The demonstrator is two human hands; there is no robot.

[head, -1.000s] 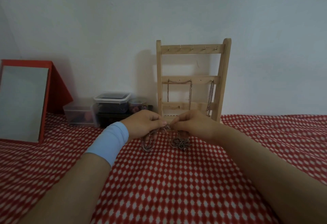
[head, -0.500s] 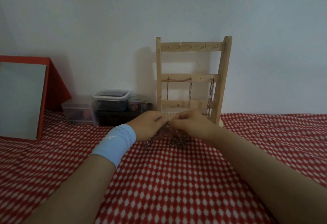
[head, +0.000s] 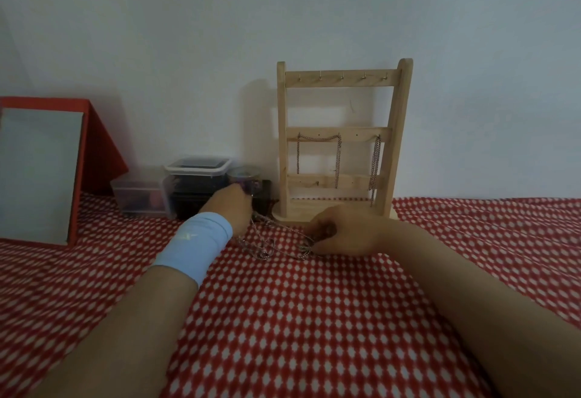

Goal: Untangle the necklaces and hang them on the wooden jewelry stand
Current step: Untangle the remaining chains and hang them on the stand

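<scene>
A tangle of thin metal necklaces [head: 267,245] lies on the red checked cloth in front of the wooden jewelry stand [head: 342,140]. My left hand [head: 231,209], above a light blue wristband, holds one end of the chain at the left. My right hand [head: 345,234] pinches the other part of the tangle at the stand's base. The chain stretches between both hands. Two chains [head: 338,158] hang from hooks on the stand's middle bar. The top bar's hooks are bare.
A red-framed mirror [head: 41,171] leans at the far left. Clear plastic boxes [head: 195,184] and a small jar [head: 243,176] stand against the wall just behind my left hand. The red checked cloth [head: 314,319] spreads toward me and to the right.
My hands were together over the tangle; now they have moved apart, the left one to the left and back, drawing the chain out between them. The view has tilted down slightly.
</scene>
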